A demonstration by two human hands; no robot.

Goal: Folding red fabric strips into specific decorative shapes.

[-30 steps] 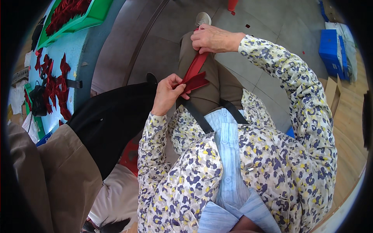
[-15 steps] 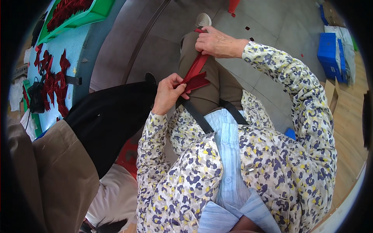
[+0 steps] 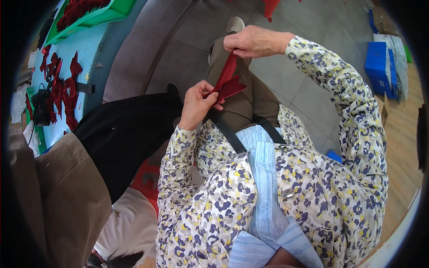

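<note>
A red ribbon (image 3: pixel 229 71) stretches between my two hands above my lap. My left hand (image 3: pixel 199 102) pinches its folded lower part between thumb and fingers, where a notched tail fans out to the right. Higher up, near my knee, my right hand (image 3: pixel 254 41) is closed on the ribbon's upper end, and the fingers hide that end. Several finished dark red bows (image 3: pixel 69 96) lie on the light blue table (image 3: pixel 85 49) at the left.
At the upper left a green tray (image 3: pixel 109 13) holds more red bows. Close on my left sits another person in black trousers (image 3: pixel 134 134). A blue crate (image 3: pixel 377 67) stands on the floor at the right, and a red stool leg (image 3: pixel 270 9) shows at the top.
My right hand has shifted slightly right, drawing the ribbon's upper part more upright. The left hand keeps its pinch, and the notched tail has turned up a little.
</note>
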